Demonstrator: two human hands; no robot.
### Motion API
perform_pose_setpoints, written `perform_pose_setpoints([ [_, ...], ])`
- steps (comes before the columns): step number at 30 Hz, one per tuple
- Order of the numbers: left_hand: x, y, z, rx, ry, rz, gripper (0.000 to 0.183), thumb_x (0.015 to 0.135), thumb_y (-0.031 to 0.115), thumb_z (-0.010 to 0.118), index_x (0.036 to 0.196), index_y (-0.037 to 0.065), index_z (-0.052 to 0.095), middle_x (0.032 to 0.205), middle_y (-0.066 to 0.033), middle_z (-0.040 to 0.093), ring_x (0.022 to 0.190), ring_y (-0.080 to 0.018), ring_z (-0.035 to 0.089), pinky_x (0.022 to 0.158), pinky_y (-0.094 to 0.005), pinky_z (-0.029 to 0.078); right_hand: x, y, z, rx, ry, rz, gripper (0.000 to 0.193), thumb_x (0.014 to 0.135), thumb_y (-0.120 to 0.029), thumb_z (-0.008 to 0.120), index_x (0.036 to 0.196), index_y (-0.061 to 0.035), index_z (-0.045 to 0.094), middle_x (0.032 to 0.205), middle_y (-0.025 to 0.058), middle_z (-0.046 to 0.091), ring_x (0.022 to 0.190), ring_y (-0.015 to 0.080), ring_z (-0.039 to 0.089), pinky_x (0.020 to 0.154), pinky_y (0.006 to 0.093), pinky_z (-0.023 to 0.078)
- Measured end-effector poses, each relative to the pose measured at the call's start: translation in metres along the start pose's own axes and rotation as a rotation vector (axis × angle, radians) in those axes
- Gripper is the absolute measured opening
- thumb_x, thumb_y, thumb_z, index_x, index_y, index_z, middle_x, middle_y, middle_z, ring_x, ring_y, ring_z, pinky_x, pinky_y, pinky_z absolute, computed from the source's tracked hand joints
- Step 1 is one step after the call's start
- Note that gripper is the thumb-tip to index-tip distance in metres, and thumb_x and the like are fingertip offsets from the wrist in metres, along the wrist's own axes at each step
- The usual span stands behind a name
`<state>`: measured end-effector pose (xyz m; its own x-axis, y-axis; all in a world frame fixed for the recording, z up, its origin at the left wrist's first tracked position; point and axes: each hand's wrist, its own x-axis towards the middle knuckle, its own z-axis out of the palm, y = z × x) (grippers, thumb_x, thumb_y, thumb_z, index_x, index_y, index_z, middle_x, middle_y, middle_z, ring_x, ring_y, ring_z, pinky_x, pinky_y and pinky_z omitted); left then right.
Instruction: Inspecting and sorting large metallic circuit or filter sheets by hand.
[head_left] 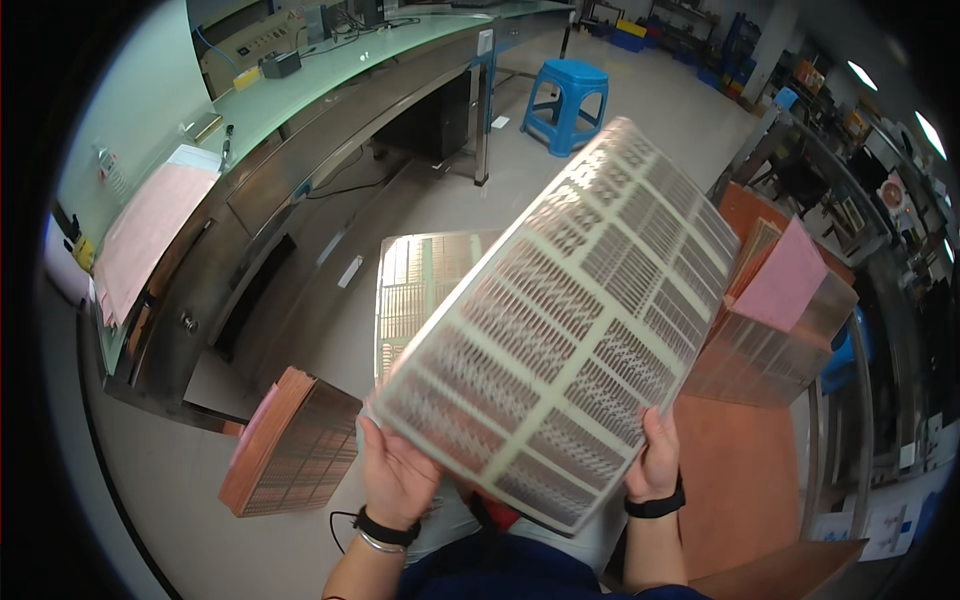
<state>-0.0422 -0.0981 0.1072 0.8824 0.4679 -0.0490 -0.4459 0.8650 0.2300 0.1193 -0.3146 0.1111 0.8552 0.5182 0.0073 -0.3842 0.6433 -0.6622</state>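
A large circuit board panel [548, 345], pale green with rows of metallic patterns, is tilted up in front of me. My left hand [398, 478] is at its lower left corner, thumb by the edge and fingers partly behind or under it. My right hand [655, 462] grips the lower right edge, its thumb on the near side and its other fingers mostly hidden. Behind the held panel stands another patterned panel [402, 300], partly covered by it. No part of the held panel's back side shows.
On the left floor leans a stack of copper-edged panels [300, 440]. At right, more stacked panels [760, 355] with a pink sheet [785, 275] stand on a brown board [738, 470]. A glass-topped workbench [300, 85] runs along the left; a blue stool [568, 105] is ahead.
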Motion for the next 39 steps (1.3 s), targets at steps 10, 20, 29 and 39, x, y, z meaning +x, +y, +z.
perform_pose_setpoints([
  [10,0.007,-0.009,-0.001,0.344,0.086,-0.069,0.046,0.092,0.013,0.051,0.134,0.006,0.032,0.127,-0.0087,0.048,0.114,-0.0202,0.050,0.098,-0.0363,0.041,-0.012,0.004,-0.011,-0.075,0.078,0.037,0.044,0.088,-0.012,0.056,0.127,-0.0005,0.040,0.118,0.0111,0.055,0.108,0.0248,0.055,0.090,0.0402,0.047],
  [20,0.004,0.034,-0.017,0.525,0.230,0.114,0.022,0.096,0.015,0.045,0.111,0.001,0.051,0.109,-0.0074,0.060,0.096,-0.0125,0.058,0.086,-0.0269,0.046,-0.024,-0.052,-0.050,-0.011,0.260,-0.254,0.034,0.094,-0.016,0.045,0.123,0.0017,0.044,0.122,0.0150,0.053,0.109,0.0266,0.055,0.088,0.0398,0.051],
  [29,-0.002,0.075,-0.041,0.794,0.320,0.220,0.020,0.096,0.014,0.045,0.104,-0.001,0.055,0.096,-0.0063,0.063,0.084,-0.0104,0.059,0.077,-0.0243,0.048,-0.027,-0.089,-0.064,-0.412,0.099,-0.218,0.052,0.094,-0.021,0.044,0.133,0.0109,0.030,0.125,0.0168,0.051,0.109,0.0189,0.055,0.091,0.0299,0.048],
  [39,-0.007,0.088,-0.048,1.023,0.397,0.208,0.029,0.098,0.021,0.042,0.103,-0.003,0.058,0.095,-0.0062,0.064,0.081,-0.0100,0.059,0.075,-0.0247,0.047,-0.021,-0.082,-0.055,-0.644,0.145,-0.055,0.049,0.094,-0.027,0.050,0.124,0.0118,0.046,0.108,0.0127,0.061,0.092,0.0131,0.059,0.079,0.0230,0.047],
])
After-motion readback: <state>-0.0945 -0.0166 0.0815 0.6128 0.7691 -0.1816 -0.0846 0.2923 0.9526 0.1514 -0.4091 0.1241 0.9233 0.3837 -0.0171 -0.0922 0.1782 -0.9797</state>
